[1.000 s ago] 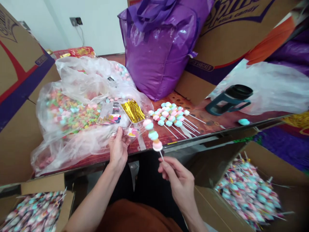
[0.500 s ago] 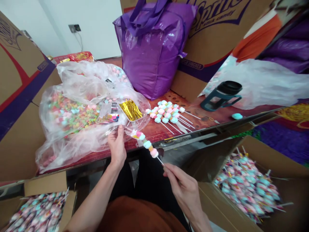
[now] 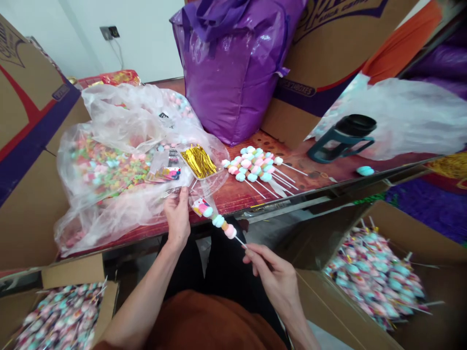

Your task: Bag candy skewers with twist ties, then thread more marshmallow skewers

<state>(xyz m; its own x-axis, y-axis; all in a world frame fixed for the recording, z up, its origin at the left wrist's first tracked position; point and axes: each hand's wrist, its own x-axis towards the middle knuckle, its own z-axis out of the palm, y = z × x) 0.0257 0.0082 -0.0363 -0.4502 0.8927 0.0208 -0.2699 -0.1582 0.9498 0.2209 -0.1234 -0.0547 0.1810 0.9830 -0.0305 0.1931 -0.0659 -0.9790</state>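
My right hand [image 3: 272, 273] pinches the white stick of a marshmallow skewer [image 3: 223, 226] with pink, blue and orange pieces. The skewer's tip lies inside a small clear printed bag [image 3: 199, 204] that my left hand [image 3: 177, 217] holds at the table's front edge. A pile of finished-looking marshmallow skewers [image 3: 254, 165] lies on the red table [image 3: 310, 177] behind. A tray of gold twist ties [image 3: 199, 162] sits just beyond my left hand.
A big clear plastic sack of coloured candy [image 3: 109, 167] fills the table's left. A purple bag [image 3: 233, 68] and cardboard boxes stand at the back. A dark mug [image 3: 343, 138] lies on the right. Boxes of wrapped skewers sit at floor level, one at the left [image 3: 62, 318] and one at the right [image 3: 375, 282].
The skewer has tilted from upright to pointing left and its tip has gone into the small bag held by my left hand. My right hand dropped lower.
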